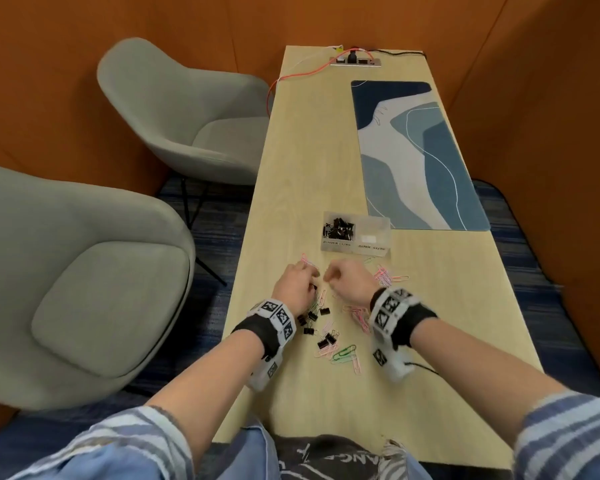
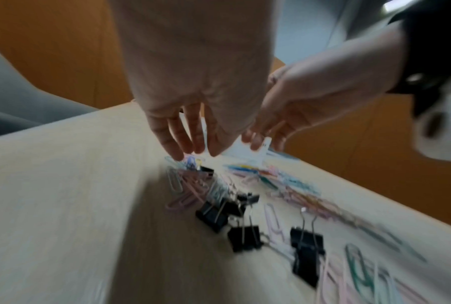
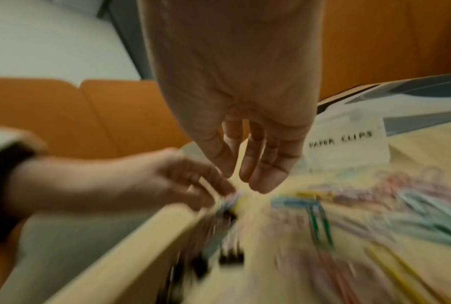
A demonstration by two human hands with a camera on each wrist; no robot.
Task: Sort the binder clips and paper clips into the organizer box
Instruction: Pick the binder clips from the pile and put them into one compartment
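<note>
The clear organizer box (image 1: 355, 249) stands mid-table; its left compartment holds black binder clips (image 1: 338, 228), and its right one carries a "PAPER CLIPS" label (image 3: 346, 148). Loose black binder clips (image 1: 323, 341) (image 2: 244, 236) and coloured paper clips (image 1: 343, 353) (image 2: 183, 191) lie scattered in front of it. My left hand (image 1: 310, 275) (image 2: 196, 154) reaches down with straight fingers, tips at a small heap of paper clips. Just to its right hovers my right hand (image 1: 328, 277) (image 3: 242, 181), fingers hanging loose and empty. Both wrist views are blurred.
A blue patterned desk mat (image 1: 423, 150) lies behind the box on the right. A power strip (image 1: 355, 60) with an orange cable (image 1: 291, 76) sits at the far end. Two grey chairs (image 1: 84, 289) (image 1: 187, 116) stand beyond the table's left edge.
</note>
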